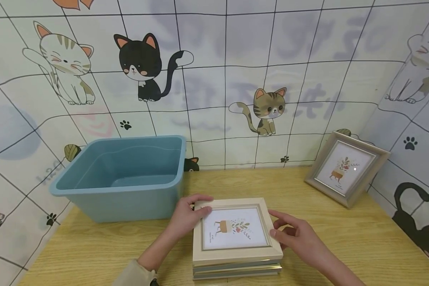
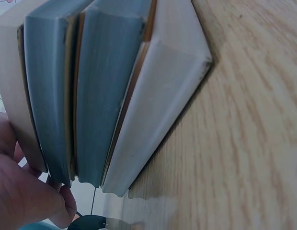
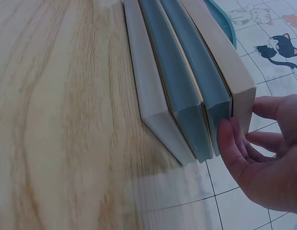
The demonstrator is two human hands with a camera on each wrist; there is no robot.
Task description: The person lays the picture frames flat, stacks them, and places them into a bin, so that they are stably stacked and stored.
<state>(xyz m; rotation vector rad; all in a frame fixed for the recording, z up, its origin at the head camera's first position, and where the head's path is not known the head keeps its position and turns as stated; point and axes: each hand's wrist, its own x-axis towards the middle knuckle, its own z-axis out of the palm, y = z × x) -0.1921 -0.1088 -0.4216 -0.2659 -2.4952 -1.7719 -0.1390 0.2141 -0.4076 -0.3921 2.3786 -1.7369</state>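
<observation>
A cream picture frame (image 1: 237,254) with a plant print lies on top of a stack on the table. My left hand (image 1: 186,216) grips its left side, thumb on the face and fingers at the far edge. At the right side, my right hand (image 1: 296,234) holds the same frame between thumb and fingers. In the right wrist view, the fingertips (image 3: 226,134) of that hand touch the stack's side. Beneath the cream frame are two blue-grey frames (image 2: 108,91) and a white frame (image 2: 155,91), their edges roughly lined up.
A blue plastic tub (image 1: 118,202) stands behind and left of the stack. At the back right, a champagne-coloured picture frame (image 1: 361,186) leans against the wall. Cartoon-cat sheeting (image 1: 207,87) covers the walls behind the wooden table (image 1: 329,234).
</observation>
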